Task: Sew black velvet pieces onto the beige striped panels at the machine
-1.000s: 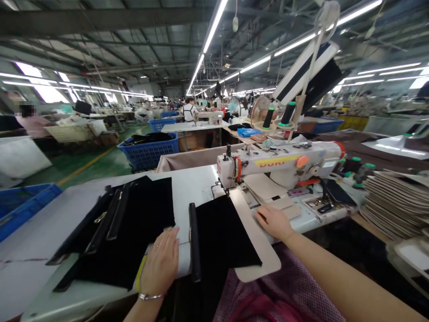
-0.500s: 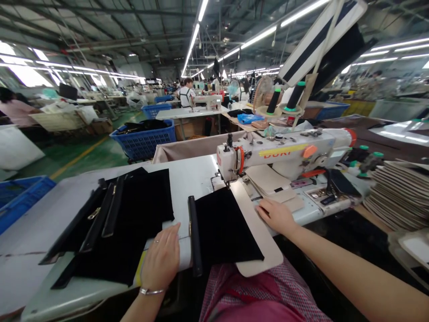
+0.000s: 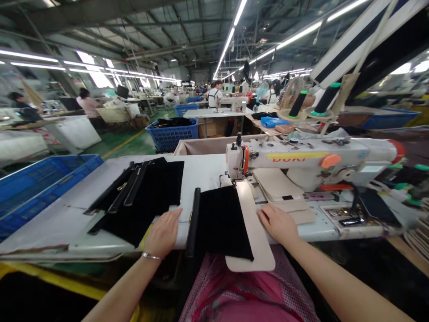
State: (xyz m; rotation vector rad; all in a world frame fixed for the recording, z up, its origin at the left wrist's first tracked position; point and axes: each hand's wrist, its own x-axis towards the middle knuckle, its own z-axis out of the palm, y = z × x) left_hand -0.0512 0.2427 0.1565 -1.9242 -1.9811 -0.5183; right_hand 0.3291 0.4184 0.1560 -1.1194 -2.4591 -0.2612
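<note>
A black fabric piece [image 3: 221,221] with a zipper strip [image 3: 193,219] along its left edge lies on a beige template [image 3: 256,232] before the needle of a white sewing machine [image 3: 311,158]. My left hand [image 3: 163,232] rests flat on the white table beside the zipper strip, fingers together, touching the edge of a stack of black fabric pieces [image 3: 147,197]. My right hand [image 3: 278,222] lies palm down on the beige template's right side, next to a pile of beige pieces [image 3: 284,190]. Neither hand grips anything.
A blue crate [image 3: 40,183] stands at the left of the table [image 3: 80,210]. A blue basket [image 3: 174,132] with dark cloth sits behind it. Thread cones [image 3: 321,100] stand above the machine. A phone [image 3: 377,205] lies at the right. Other workers sit at distant machines.
The view has swung left and the table sits closer. Both hands stay in the same places on the table and template; the black piece has not moved.
</note>
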